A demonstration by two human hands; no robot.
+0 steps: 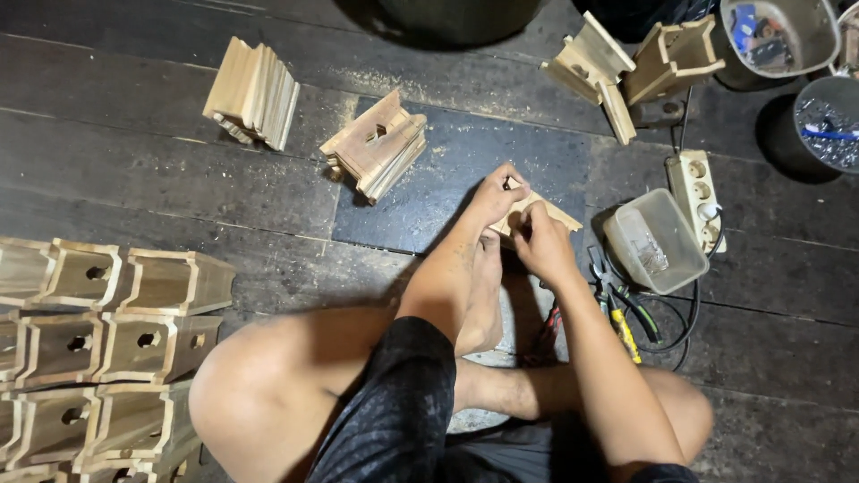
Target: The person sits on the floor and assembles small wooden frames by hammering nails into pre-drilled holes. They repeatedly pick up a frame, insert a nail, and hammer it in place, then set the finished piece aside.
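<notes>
— From where is the scene viewed?
— A single head-worn camera is aimed steeply down at the dark plank floor, close above the crossed legs.
— Is any ground shared?
— Only one view is given.

Both arms reach toward twelve o'clock, forearms converging. The left hand and right hand meet with fingers curled shut, right at five o'clock of left.
</notes>
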